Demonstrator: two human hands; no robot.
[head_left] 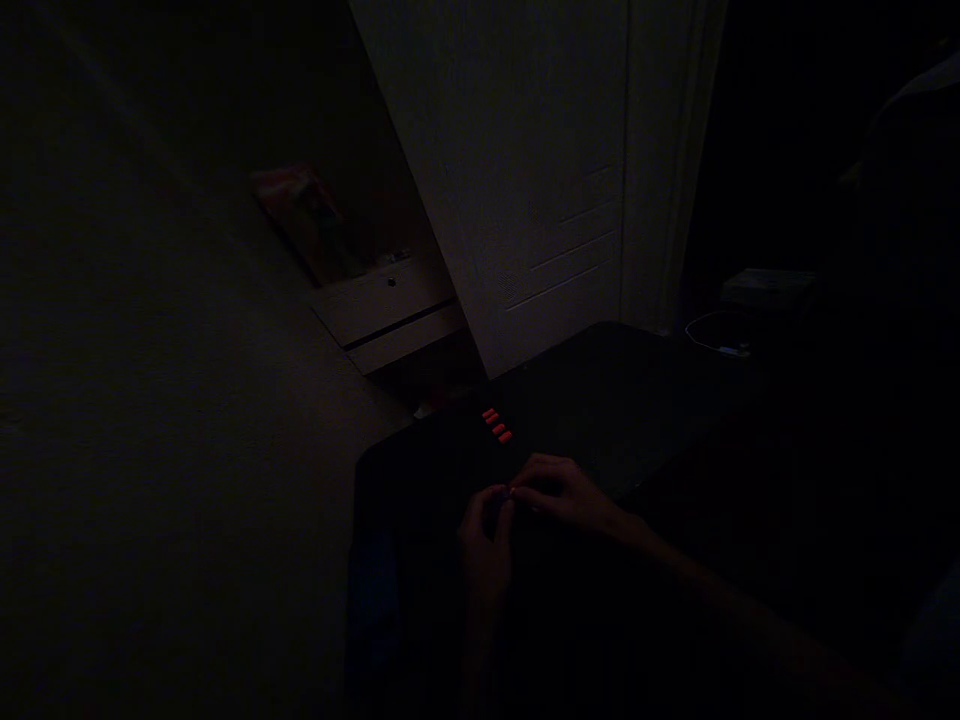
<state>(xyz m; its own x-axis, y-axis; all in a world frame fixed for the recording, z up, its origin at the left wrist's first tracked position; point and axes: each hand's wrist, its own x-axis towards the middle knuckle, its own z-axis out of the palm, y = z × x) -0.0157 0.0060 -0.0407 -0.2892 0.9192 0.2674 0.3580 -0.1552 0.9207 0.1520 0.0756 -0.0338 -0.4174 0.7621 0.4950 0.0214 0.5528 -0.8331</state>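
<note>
In the dim light, a small dark, faintly bluish piece (505, 494) is held between my two hands above the dark table; its kind cannot be made out. My left hand (485, 545) pinches it from the near side, thumb and fingers curled round. From the right, my right hand (564, 492) closes its fingertips at the piece's other end, where a tiny pale spot shows. Just beyond my hands, several short orange-red cylinders (500, 430) lie in a row on the table.
The dark table (600, 390) has its far edge against a pale panelled door (525, 200). Left of that is a light drawer unit (397, 300). A textured wall (187, 450) runs along the left side. Far right are a white cable (716, 345) and a pale box (766, 287).
</note>
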